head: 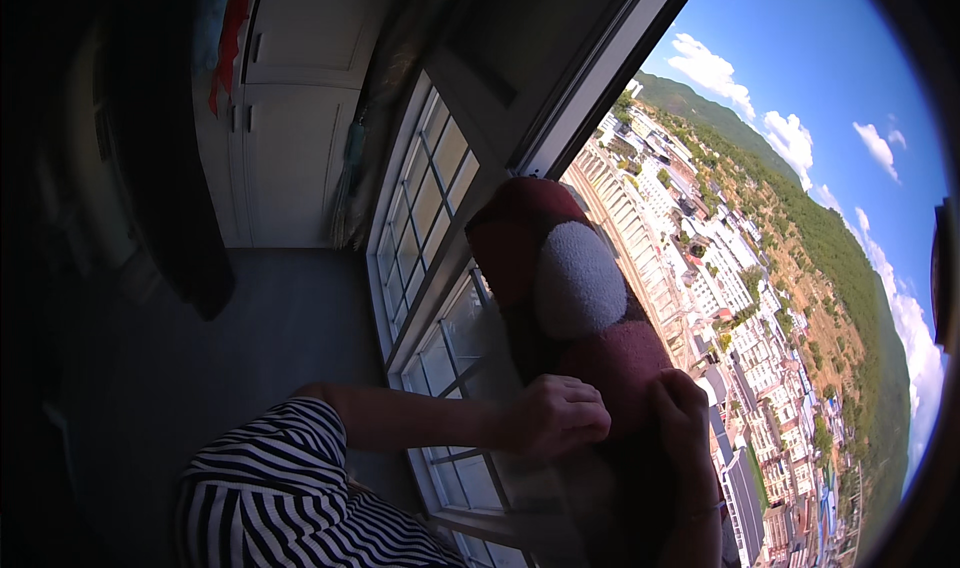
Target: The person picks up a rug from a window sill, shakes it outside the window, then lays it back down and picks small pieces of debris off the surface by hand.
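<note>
A plush textile point(630, 365) with dark red, pink, black and one rounded white patch lies over the ledge of the window. My right hand point(681, 406) is at its outer edge, thumb and fingers closed on the fabric at the pink patch. Just left of it, my left hand point(559, 418) is over the near side of the textile, its fingers curled. Whether those fingers pinch any fabric is too dark to tell. The textile's lower part is lost in shadow between my forearms.
A metal window frame point(600, 65) rises beyond the textile. Outside, far below, are buildings point(750, 343) and green hills. Panes with a white grid point(427, 185) run below the ledge on the room side. White cabinets point(300, 155) stand at the back left, above a dark floor point(300, 313).
</note>
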